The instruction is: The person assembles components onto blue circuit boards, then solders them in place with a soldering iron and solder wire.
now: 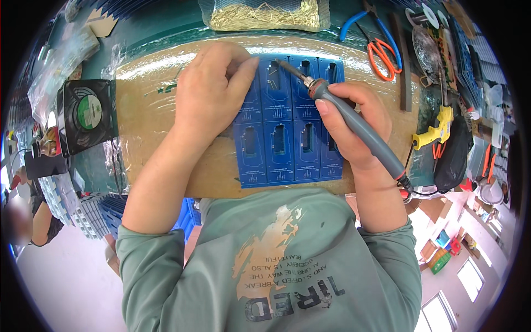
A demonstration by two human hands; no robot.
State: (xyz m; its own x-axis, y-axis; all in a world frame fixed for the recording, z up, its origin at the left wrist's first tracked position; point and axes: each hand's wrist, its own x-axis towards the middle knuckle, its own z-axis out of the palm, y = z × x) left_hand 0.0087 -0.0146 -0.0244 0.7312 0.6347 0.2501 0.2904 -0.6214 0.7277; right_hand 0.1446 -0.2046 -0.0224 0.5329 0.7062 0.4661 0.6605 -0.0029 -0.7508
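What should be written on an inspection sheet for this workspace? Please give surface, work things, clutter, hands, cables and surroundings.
Surface: brown board on a green table.
Work things: blue circuit panel; grey soldering iron, its tip over the panel's upper part, contact unclear.
Clutter: black fan at left; orange-handled tool and yellow gun-shaped tool at right.
Hands: left hand at the panel's upper left edge; right hand grips the iron.
Cables: black cord at the iron's back end.
Surroundings: another person, partly visible, far left.
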